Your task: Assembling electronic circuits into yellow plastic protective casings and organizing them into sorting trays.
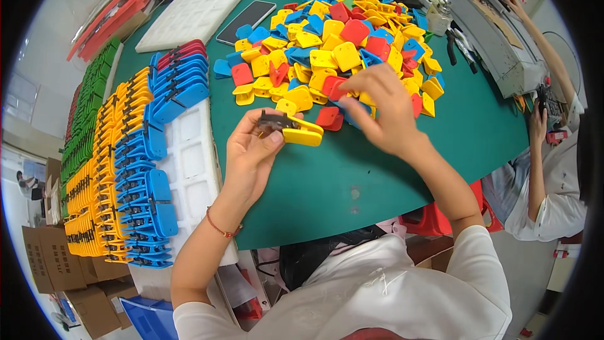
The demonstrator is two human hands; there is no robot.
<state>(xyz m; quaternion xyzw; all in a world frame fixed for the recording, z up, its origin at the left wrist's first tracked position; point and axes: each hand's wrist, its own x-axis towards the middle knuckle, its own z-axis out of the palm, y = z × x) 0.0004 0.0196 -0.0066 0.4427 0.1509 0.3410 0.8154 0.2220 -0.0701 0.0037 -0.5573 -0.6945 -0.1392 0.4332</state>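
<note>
Pinched between the thumb and fingers of my left hand [253, 151] is a yellow plastic clip [304, 133] with a black part at its left end. To the right, my right hand [387, 113] is at the near edge of a heap of loose clip pieces [333, 50] in yellow, red and blue. Its fingers are bent and stand apart from the thumb, slightly blurred, and no piece shows between them. A red piece [329, 118] and part of a blue one lie just below that thumb.
On the left, rows of blue clips [163, 204], yellow ones [97, 182] and green ones [88, 113] stand on a white foam tray [195, 170]. A phone [246, 22] and another foam tray [201, 9] lie on the green table [302, 208]. Beyond the right edge, a co-worker [557, 164] works.
</note>
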